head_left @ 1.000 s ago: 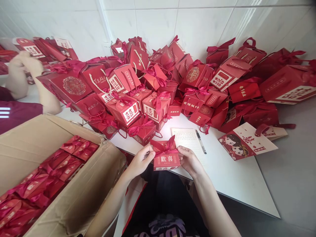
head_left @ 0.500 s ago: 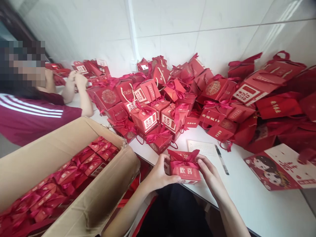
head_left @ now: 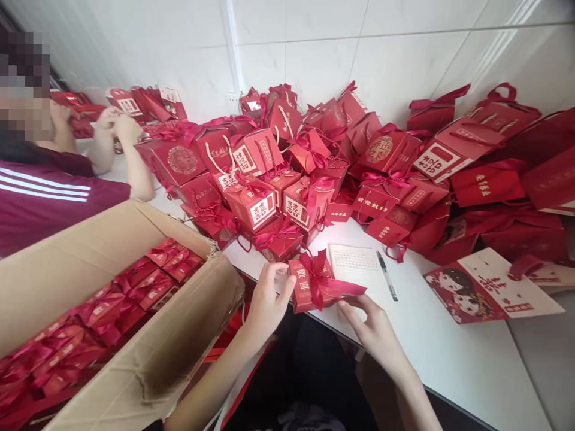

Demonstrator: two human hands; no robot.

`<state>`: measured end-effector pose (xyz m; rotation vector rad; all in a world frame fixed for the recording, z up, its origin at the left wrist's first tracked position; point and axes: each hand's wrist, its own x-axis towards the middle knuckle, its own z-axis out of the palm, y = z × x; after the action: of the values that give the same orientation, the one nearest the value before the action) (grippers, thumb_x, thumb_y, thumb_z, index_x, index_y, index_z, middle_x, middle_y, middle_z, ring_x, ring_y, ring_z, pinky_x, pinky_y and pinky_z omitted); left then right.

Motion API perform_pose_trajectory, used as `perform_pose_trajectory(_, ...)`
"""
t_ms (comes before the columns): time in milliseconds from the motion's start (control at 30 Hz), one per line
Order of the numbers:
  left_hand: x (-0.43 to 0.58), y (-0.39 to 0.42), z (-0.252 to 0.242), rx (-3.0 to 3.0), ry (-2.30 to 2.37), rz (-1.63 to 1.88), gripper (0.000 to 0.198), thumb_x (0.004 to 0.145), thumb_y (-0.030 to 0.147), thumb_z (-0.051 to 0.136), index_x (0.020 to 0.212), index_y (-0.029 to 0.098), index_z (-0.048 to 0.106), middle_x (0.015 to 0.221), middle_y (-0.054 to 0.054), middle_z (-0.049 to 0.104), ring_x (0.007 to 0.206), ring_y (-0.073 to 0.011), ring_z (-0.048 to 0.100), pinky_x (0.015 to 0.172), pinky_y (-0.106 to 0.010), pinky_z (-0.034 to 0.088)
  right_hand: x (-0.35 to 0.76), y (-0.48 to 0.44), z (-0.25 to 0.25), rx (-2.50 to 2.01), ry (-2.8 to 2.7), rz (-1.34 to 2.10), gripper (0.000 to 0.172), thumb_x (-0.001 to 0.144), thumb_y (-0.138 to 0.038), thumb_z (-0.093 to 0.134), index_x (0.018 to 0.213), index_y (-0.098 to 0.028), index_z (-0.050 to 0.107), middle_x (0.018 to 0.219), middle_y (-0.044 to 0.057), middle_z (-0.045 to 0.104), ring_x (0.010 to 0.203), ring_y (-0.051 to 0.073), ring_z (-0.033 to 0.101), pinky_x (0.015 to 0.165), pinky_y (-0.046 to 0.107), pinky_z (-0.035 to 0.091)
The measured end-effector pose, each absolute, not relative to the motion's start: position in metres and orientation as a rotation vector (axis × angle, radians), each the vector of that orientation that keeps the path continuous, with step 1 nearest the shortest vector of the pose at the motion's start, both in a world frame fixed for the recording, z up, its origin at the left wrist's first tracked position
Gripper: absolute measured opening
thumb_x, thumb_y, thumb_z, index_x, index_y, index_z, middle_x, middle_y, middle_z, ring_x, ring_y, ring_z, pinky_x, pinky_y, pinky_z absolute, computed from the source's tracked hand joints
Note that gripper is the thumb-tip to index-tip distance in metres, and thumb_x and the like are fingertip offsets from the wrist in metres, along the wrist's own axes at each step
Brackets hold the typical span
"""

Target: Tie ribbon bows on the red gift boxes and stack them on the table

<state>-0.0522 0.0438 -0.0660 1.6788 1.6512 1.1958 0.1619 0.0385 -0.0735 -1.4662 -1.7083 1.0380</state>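
Observation:
A small red gift box [head_left: 309,290] with a dark pink ribbon bow lies tipped on its side near the front edge of the white table [head_left: 449,353]. My left hand [head_left: 266,302] grips its left end with thumb and fingers. At the box's lower right, my right hand [head_left: 372,326] has its fingers stretched out, their tips touching the box and a ribbon tail. A sheet of lined paper [head_left: 359,266] with a pen [head_left: 387,284] on it lies just behind the box.
A big heap of red gift boxes and bags [head_left: 332,161] fills the table's back. An open cardboard carton [head_left: 121,317] full of small red boxes stands at my left. Another person in a maroon shirt [head_left: 49,191] works at far left. A printed card [head_left: 489,287] lies right.
The box has been turned from upright onto its side. My right hand has come off its right face and now lies open beneath it. The view has shifted slightly.

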Motion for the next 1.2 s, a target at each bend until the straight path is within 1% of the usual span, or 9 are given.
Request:
perform_pose_trajectory(167, -0.054, 0.04, -0.062, 1.811, 1.395, 1.017, 0.042, 0.086, 0.029, 0.049, 0.127, 0.021, 0.041, 0.136, -0.01, 0.045, 0.128, -0.0213, 0.04, 0.106, -0.039, 0.034, 0.152, 0.011, -0.063, -1.47, -1.922, 1.049, 0.035, 0.086, -0.04, 0.048, 0.113, -0.018, 0.057, 0.107, 0.011, 0.065, 0.102, 0.027, 0.06, 0.09, 0.042, 0.046)
perform_pose_trajectory(267, -0.06, 0.051, -0.068, 1.745, 1.499, 1.144, 0.036, 0.087, 0.028, 0.046, 0.123, 0.02, 0.044, 0.13, -0.011, 0.051, 0.123, -0.0212, 0.046, 0.104, -0.04, 0.036, 0.143, -0.002, -0.051, -1.137, -2.115, 1.361, 0.028, 0.083, -0.032, 0.056, 0.108, -0.022, 0.063, 0.112, 0.008, 0.064, 0.104, 0.024, 0.06, 0.093, 0.038, 0.046)
perform_pose_trajectory(400, -0.06, 0.056, -0.068, 1.65, 1.607, 1.329, 0.031, 0.087, 0.032, 0.046, 0.114, 0.018, 0.048, 0.118, -0.011, 0.056, 0.112, -0.0212, 0.054, 0.098, -0.041, 0.042, 0.147, -0.003, -0.041, -0.768, -1.992, 1.786, 0.017, 0.083, -0.031, 0.058, 0.087, -0.019, 0.069, 0.085, 0.005, 0.069, 0.071, 0.016, 0.065, 0.067, 0.026, 0.051)
perform_pose_trajectory(567, -0.051, 0.047, -0.058, 1.787, 1.567, 0.973, 0.095, 0.061, 0.035, 0.073, 0.137, 0.017, 0.02, 0.141, -0.018, 0.031, 0.131, -0.0332, 0.032, 0.104, -0.051, 0.032, 0.166, 0.017, -0.049, -1.201, -1.66, 1.334, 0.03, 0.089, -0.04, 0.048, 0.072, -0.018, 0.059, 0.067, 0.001, 0.06, 0.058, 0.012, 0.056, 0.06, 0.025, 0.046)
perform_pose_trajectory(733, -0.048, 0.045, -0.07, 1.682, 1.511, 0.9, 0.105, 0.063, 0.027, 0.071, 0.142, 0.022, 0.002, 0.145, -0.019, 0.022, 0.133, -0.034, 0.029, 0.104, -0.052, 0.032, 0.171, 0.036, -0.07, -1.299, -1.709, 0.979, 0.02, 0.087, -0.038, 0.051, 0.095, -0.021, 0.056, 0.091, 0.005, 0.06, 0.083, 0.019, 0.059, 0.073, 0.032, 0.05)
perform_pose_trajectory(833, -0.05, 0.044, -0.078, 1.656, 1.42, 0.921, 0.106, 0.061, 0.027, 0.074, 0.142, 0.023, 0.005, 0.146, -0.017, 0.022, 0.132, -0.0326, 0.03, 0.106, -0.05, 0.031, 0.167, 0.045, -0.084, -1.215, -1.74, 0.862, 0.06, 0.077, -0.036, 0.065, 0.129, -0.027, 0.037, 0.131, 0.011, 0.042, 0.117, 0.026, 0.047, 0.089, 0.04, 0.048)
perform_pose_trajectory(933, -0.055, 0.043, -0.077, 1.704, 1.243, 0.845, 0.109, 0.058, 0.033, 0.079, 0.141, 0.024, 0.01, 0.148, -0.015, 0.02, 0.133, -0.0316, 0.028, 0.108, -0.048, 0.03, 0.163, 0.051, -0.09, -1.146, -1.773, 1.049, 0.09, 0.069, -0.036, 0.073, 0.14, -0.029, 0.018, 0.141, 0.012, 0.031, 0.126, 0.029, 0.04, 0.096, 0.044, 0.044)
perform_pose_trajectory(1067, -0.064, 0.046, -0.067, 1.68, 1.063, 0.852, 0.069, 0.076, 0.044, 0.062, 0.135, 0.022, 0.031, 0.146, -0.012, 0.028, 0.132, -0.0272, 0.033, 0.104, -0.041, 0.037, 0.162, 0.054, -0.092, -1.066, -1.668, 1.321, 0.087, 0.072, -0.035, 0.071, 0.14, -0.029, 0.018, 0.136, 0.013, 0.04, 0.113, 0.026, 0.054, 0.092, 0.042, 0.048)
perform_pose_trajectory(1200, -0.068, 0.055, -0.059, 1.752, 1.267, 0.902, 0.026, 0.09, 0.036, 0.041, 0.106, 0.022, 0.055, 0.13, -0.008, 0.047, 0.119, -0.0211, 0.047, 0.096, -0.035, 0.044, 0.162, 0.057, -0.095, -1.041, -1.709, 1.266, 0.095, 0.068, -0.031, 0.073, 0.143, -0.029, 0.014, 0.146, 0.012, 0.024, 0.128, 0.027, 0.038, 0.103, 0.043, 0.037)
